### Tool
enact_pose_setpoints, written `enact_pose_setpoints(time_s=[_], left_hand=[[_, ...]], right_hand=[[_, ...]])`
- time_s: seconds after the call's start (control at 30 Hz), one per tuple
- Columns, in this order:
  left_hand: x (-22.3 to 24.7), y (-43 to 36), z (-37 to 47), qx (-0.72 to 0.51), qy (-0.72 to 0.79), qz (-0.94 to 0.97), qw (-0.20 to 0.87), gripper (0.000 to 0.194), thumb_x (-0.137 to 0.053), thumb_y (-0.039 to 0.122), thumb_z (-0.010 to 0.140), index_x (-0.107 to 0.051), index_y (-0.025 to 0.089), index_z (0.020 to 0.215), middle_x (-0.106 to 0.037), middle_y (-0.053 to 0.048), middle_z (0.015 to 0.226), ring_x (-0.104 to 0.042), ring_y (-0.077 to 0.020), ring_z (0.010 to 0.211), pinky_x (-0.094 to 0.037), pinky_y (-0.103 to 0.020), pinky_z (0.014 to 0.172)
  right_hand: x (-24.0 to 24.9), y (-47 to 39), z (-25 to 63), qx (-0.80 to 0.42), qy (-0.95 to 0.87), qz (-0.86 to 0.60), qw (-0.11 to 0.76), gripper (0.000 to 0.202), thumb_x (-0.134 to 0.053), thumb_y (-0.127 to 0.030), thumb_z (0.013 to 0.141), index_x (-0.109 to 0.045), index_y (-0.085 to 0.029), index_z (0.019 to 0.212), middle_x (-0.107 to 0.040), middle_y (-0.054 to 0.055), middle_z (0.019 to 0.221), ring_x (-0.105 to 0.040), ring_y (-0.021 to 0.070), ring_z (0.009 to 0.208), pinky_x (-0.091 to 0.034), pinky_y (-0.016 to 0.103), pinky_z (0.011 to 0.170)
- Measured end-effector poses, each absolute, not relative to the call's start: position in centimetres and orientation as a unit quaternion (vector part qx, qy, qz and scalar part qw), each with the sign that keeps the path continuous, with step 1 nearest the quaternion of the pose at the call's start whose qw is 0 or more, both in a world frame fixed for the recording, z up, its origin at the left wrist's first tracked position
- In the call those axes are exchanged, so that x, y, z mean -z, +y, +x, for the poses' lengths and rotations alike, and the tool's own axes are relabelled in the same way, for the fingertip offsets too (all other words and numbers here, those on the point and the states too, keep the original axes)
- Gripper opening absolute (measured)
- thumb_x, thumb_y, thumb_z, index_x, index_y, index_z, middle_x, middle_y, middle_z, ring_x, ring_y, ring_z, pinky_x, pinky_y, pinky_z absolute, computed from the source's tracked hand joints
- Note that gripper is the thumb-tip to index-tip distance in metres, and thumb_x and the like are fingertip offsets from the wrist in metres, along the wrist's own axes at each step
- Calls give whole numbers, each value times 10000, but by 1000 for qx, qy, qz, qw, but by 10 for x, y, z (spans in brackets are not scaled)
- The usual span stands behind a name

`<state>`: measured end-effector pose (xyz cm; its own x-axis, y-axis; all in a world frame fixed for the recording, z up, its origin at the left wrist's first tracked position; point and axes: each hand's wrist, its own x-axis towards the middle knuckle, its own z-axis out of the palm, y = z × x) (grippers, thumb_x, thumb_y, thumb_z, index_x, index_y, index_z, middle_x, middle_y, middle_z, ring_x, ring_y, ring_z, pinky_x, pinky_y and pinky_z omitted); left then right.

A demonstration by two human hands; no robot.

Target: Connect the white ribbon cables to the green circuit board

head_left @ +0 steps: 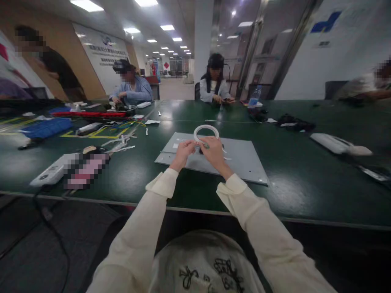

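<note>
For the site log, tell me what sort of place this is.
Probably a shared office workroom: a long dark-green table with people seated along it, white rectangular ceiling lights, and a large white wall panel with dark lettering.

Smooth grey panel (242, 160), glossy green table (293, 175), cloth sleeves (134, 240)

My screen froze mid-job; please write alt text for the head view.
The left hand and right hand are close together by a white ring over a gray panel on a green table. A blue tray lies to the left; two people sit opposite.
</note>
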<state>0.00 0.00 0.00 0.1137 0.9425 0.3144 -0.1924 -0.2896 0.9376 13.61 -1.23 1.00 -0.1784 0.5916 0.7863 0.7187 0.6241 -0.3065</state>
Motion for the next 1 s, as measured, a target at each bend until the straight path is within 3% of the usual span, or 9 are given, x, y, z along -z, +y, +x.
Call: enact_pose_setpoints(time_s=[0.2,0.27,0.5,0.67,0.77,0.87,1.0], left_hand=[[-1,20,-36,-682,433,432,401,145,-598,276,677,-597,133,650,-430,60,451,-370,-46,404,-283,-181,428],[-1,24,-47,-708,450,408,361,137,-571,275,701,-583,143,664,-412,70,443,-375,-52,391,-289,-182,423],[4,27,-47,-699,478,442,298,136,-523,265,744,-552,155,668,-376,82,385,-398,-76,351,-298,-183,396],[3,28,-49,-719,479,417,283,81,-524,235,747,-503,165,713,-429,81,442,-431,-65,380,-319,-164,413],[2,27,-49,-721,483,409,282,32,-508,173,739,-481,167,757,-480,72,493,-471,-63,411,-339,-154,432],[2,26,-47,-719,469,397,324,160,-499,125,718,-444,174,860,-569,45,613,-546,-78,459,-377,-163,453],[4,27,-47,-716,467,392,340,308,-526,110,704,-393,187,972,-631,1,750,-616,-107,539,-422,-179,490]], right_hand=[[-28,-1,171,33,-574,-483,660,353,-408,-395,869,-623,-153,1011,-640,86,967,-572,179,895,-410,330,848],[-25,6,187,35,-543,-499,674,368,-392,-408,868,-618,-154,1008,-641,83,954,-573,182,884,-409,338,844],[-7,20,201,29,-584,-547,599,325,-422,-366,840,-639,-148,944,-650,74,898,-565,196,856,-408,325,806],[-8,18,192,11,-636,-559,531,305,-434,-353,829,-649,-152,911,-648,76,901,-561,205,858,-405,321,796],[-11,15,184,-20,-674,-545,498,292,-461,-322,814,-636,-162,985,-653,66,924,-568,198,880,-401,320,821],[-15,15,174,-73,-712,-517,469,304,-479,-271,796,-610,-186,1058,-664,35,896,-593,164,835,-413,289,815],[-23,26,161,-95,-752,-500,420,268,-504,-192,752,-644,-193,980,-667,22,917,-596,150,880,-415,246,805]])
